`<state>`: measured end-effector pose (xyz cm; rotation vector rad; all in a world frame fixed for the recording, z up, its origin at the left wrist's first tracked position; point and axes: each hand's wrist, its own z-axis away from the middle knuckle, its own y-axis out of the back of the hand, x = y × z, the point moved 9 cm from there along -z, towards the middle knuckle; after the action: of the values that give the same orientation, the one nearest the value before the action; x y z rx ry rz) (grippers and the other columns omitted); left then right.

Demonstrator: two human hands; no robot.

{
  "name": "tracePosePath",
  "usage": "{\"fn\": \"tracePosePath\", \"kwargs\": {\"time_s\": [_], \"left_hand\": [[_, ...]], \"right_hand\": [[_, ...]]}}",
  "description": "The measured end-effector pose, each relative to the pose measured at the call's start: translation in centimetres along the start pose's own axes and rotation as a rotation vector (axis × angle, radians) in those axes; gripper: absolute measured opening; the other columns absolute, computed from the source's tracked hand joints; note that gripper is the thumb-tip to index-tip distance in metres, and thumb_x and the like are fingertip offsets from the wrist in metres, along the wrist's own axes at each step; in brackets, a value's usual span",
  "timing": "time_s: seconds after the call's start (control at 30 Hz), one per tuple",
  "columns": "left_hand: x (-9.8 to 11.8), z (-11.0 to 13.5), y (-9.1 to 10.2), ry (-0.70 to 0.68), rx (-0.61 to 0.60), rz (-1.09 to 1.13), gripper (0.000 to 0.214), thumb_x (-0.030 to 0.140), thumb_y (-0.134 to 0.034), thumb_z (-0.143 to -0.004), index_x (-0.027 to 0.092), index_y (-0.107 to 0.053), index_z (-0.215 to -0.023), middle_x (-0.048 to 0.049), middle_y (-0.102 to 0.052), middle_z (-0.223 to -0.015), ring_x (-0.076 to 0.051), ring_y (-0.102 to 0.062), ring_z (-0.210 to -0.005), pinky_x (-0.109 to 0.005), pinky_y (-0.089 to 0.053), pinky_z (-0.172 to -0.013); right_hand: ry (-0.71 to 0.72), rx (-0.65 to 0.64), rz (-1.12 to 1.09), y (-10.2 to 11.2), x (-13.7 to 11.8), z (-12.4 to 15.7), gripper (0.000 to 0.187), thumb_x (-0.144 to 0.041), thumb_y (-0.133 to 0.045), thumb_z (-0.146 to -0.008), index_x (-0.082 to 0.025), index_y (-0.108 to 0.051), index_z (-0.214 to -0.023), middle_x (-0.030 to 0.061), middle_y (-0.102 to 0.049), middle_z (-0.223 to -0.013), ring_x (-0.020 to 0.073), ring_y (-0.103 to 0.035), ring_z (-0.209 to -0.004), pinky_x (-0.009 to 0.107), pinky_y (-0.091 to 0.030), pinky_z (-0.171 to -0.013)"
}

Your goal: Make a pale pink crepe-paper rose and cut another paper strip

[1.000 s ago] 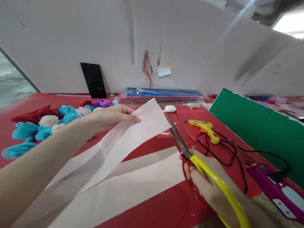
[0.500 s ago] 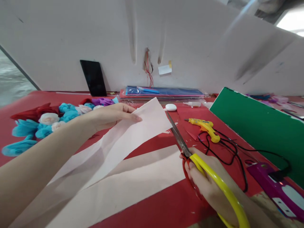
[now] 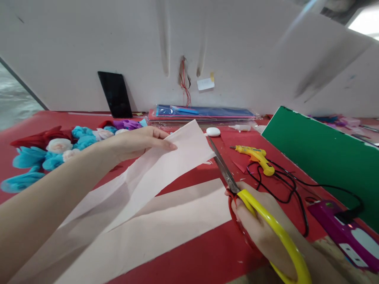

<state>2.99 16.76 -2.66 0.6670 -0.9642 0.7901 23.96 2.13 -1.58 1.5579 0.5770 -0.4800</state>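
Observation:
My left hand (image 3: 139, 142) pinches the far end of a pale pink paper strip (image 3: 166, 165) and lifts it off the red table (image 3: 201, 256). A second pale pink strip (image 3: 166, 225) lies flat beneath it. My right hand (image 3: 260, 225) grips scissors (image 3: 237, 189) with one yellow and one red handle. Their closed blades point away from me, with the tip next to the lifted strip's right edge.
Blue, white and red paper flowers (image 3: 47, 152) lie at the left. A yellow glue gun (image 3: 257, 156) with a black cord sits to the right, by a green board (image 3: 322, 157) and a purple device (image 3: 346, 236). Packed coloured sheets (image 3: 204, 113) and a black phone (image 3: 115, 94) rest against the back wall.
The view has shifted slightly; both hands, the strip and the scissors keep nearly the same places.

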Motion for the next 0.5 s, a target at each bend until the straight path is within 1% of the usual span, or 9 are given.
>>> {"fn": "tracePosePath", "kwargs": {"time_s": [0.07,0.13,0.2,0.3,0.4,0.43,0.5], "left_hand": [[0.1,0.2,-0.1,-0.002,-0.002,0.011,0.005,0.026,-0.075,-0.068,0.021,-0.074,-0.065,0.0028,-0.074,-0.061,-0.013,-0.065,-0.048,-0.023,-0.058,-0.059],[0.2,0.3,-0.3,-0.005,-0.006,0.02,0.005,0.024,-0.073,-0.07,0.02,-0.074,-0.067,0.0026,-0.074,-0.062,-0.012,-0.064,-0.047,-0.021,-0.057,-0.057],[0.3,0.3,-0.3,-0.008,-0.011,0.026,0.005,0.023,-0.072,-0.07,0.018,-0.074,-0.069,0.0018,-0.074,-0.063,-0.012,-0.064,-0.048,-0.022,-0.057,-0.059],[0.3,0.2,-0.1,-0.019,-0.016,0.036,0.007,0.023,-0.074,-0.067,0.017,-0.074,-0.07,0.0002,-0.074,-0.063,-0.012,-0.064,-0.049,-0.025,-0.059,-0.062],[0.3,0.0,0.1,-0.036,-0.025,0.041,0.012,0.025,-0.077,-0.064,0.016,-0.074,-0.071,-0.0019,-0.074,-0.065,-0.013,-0.064,-0.049,-0.027,-0.059,-0.063],[0.3,-0.1,0.1,-0.042,-0.03,0.039,0.013,0.025,-0.078,-0.063,0.016,-0.074,-0.071,-0.0024,-0.074,-0.065,-0.013,-0.064,-0.049,-0.028,-0.059,-0.063],[0.4,-0.2,0.1,-0.056,-0.041,0.031,0.014,0.027,-0.079,-0.061,0.017,-0.075,-0.07,-0.0027,-0.074,-0.066,-0.013,-0.064,-0.049,-0.027,-0.058,-0.063]], "right_hand": [[-0.019,0.046,0.033,0.5,0.0,0.1,0.018,-0.022,-0.043,-0.091,-0.024,-0.059,-0.1,0.001,-0.058,-0.061,0.0162,-0.06,-0.058,0.024,-0.045,-0.052],[-0.031,0.079,0.056,0.7,-0.3,0.2,0.017,-0.021,-0.047,-0.087,-0.024,-0.059,-0.099,0.0032,-0.061,-0.067,0.0185,-0.062,-0.065,0.025,-0.045,-0.054],[-0.04,0.093,0.063,0.7,-0.8,0.2,0.015,-0.02,-0.047,-0.085,-0.023,-0.059,-0.094,0.0025,-0.06,-0.063,0.0178,-0.061,-0.06,0.025,-0.043,-0.051],[-0.039,0.113,-0.001,0.8,-1.8,0.0,0.011,-0.023,-0.045,-0.086,-0.022,-0.056,-0.084,-0.0021,-0.053,-0.053,0.0137,-0.054,-0.047,0.023,-0.037,-0.046],[-0.038,0.12,-0.053,1.2,-2.3,-0.3,0.014,-0.027,-0.044,-0.088,-0.021,-0.052,-0.078,-0.005,-0.048,-0.049,0.012,-0.05,-0.042,0.023,-0.033,-0.044],[-0.044,0.122,-0.047,1.3,-2.2,-0.5,0.016,-0.029,-0.043,-0.088,-0.021,-0.051,-0.077,-0.0048,-0.049,-0.049,0.0123,-0.051,-0.043,0.023,-0.034,-0.044],[-0.054,0.128,0.001,1.6,-1.5,-1.0,0.019,-0.031,-0.042,-0.088,-0.021,-0.051,-0.075,-0.0018,-0.056,-0.054,0.014,-0.056,-0.05,0.023,-0.038,-0.048]]}}
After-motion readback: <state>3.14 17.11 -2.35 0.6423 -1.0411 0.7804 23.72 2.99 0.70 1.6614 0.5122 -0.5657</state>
